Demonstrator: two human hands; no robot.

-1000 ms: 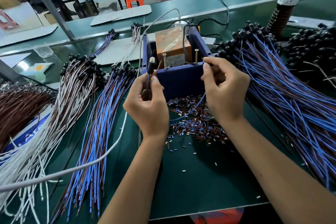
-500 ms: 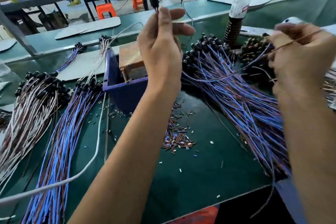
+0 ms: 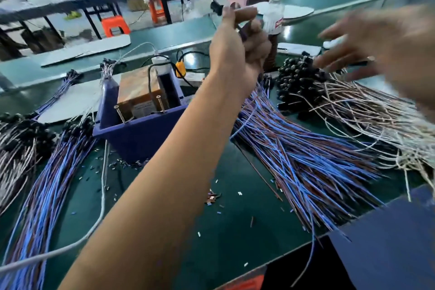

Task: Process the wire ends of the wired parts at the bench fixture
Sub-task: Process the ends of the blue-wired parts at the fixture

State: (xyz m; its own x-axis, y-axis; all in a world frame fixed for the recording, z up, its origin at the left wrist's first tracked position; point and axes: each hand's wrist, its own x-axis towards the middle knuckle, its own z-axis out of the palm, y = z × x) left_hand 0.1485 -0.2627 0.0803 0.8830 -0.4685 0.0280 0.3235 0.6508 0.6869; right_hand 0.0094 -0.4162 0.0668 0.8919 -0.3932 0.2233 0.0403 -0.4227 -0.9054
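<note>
My left hand [image 3: 240,45] is raised above the bench and grips one wired part. The part's black head [image 3: 216,8] sticks out above the fingers, and its wires drop behind the hand. My right hand [image 3: 376,42] is blurred, its fingers spread over the black heads [image 3: 299,77] of a pile of white-and-brown wired parts [image 3: 364,106]; it holds nothing that I can see. The fixture is a blue bin [image 3: 141,139] left of my left forearm. It holds a taped brown box [image 3: 136,87], and two screws stand at its front.
A fan of blue-and-brown wired parts [image 3: 306,160] lies right of centre and another bundle [image 3: 47,183] at the left. Cut insulation bits [image 3: 211,198] litter the green mat. A white cable [image 3: 101,207] curves across the front left. A bottle [image 3: 273,14] stands behind my left hand.
My view has swung to the right. My right hand has let go of the wire ends and spread its fingers over the right-hand pile. My left hand still holds the part up.
</note>
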